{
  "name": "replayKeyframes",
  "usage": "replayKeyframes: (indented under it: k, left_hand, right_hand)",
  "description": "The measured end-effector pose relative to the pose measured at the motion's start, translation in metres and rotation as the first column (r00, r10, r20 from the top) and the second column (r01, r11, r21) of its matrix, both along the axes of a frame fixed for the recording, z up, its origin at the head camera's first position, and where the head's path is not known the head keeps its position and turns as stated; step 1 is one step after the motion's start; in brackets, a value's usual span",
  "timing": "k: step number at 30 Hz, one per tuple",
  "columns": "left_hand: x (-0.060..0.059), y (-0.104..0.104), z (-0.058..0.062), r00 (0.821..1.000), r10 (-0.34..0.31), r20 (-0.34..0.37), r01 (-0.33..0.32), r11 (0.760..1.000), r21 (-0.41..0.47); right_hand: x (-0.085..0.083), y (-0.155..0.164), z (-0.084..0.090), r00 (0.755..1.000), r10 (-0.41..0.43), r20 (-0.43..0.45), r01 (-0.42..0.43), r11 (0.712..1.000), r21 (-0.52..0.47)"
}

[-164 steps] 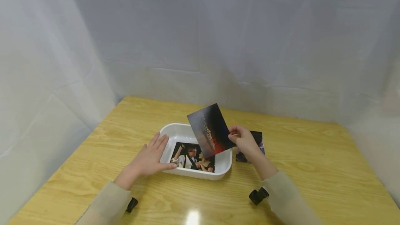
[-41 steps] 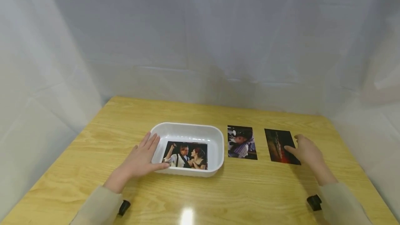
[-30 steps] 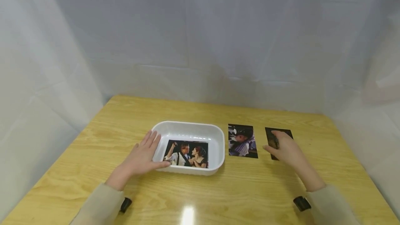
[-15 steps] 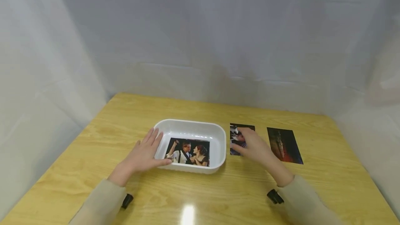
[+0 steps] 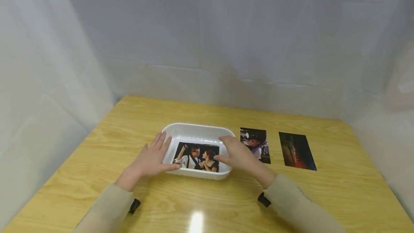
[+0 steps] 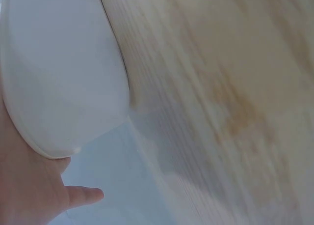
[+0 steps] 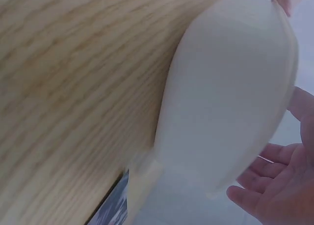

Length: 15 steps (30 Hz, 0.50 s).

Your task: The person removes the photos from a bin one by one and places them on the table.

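While both sleeves lie low over the near edge of the worktop (image 5: 200, 208), the two hands flank the white tray (image 5: 197, 131) from either end, which reads as a bracing hold that keeps the light plastic from sliding; the left hand (image 5: 152, 159) rests against the tray's left wall with fingers straight and the thumb laid along the near rim, so its grip is open and merely touching; the right hand (image 5: 234, 154) comes in over the right end with loosely extended fingers, touching or just above the rim, its grip open and pinching nothing that I can see. Lying flat on the tray floor is the couple photo (image 5: 197, 156), between the two hands. Beyond the right hand, on bare wood just beside the tray, lies the hat photo (image 5: 257, 143), and further right, apart from it, the dark ship photo (image 5: 297, 151); both sit face up in a row, seemingly laid out for viewing. Behind everything hangs a pale sheet backdrop (image 5: 207, 46).

Only the head view shows the photos' faces and layout; the left wrist view shows the tray's outer wall (image 6: 59, 77) with the fingers beneath it; the right wrist view shows the opposite wall (image 7: 230, 97), the open palm (image 7: 279, 185), and one photo corner (image 7: 113, 205).
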State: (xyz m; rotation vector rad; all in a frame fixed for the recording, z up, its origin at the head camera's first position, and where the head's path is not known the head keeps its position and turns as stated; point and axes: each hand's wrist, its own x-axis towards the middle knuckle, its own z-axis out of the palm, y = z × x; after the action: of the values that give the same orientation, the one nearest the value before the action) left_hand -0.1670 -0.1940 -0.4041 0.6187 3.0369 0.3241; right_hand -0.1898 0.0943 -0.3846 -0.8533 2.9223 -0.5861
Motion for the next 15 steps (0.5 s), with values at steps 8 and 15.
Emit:
replayKeyframes:
  k: [8, 15]
  left_hand:
    - [0.0, -0.001, 0.0, 1.0, 0.004, 0.002, -0.004, 1.0, -0.011]
    - [0.0, -0.001, -0.001, 1.0, 0.001, 0.007, -0.001, 1.0, 0.0]
  right_hand:
    - [-0.007, -0.02, -0.007, 0.998, 0.064, 0.011, -0.064, 0.998, 0.015]
    - [-0.014, -0.038, -0.02, 0.992, 0.124, 0.0, -0.123, 0.984, 0.126]
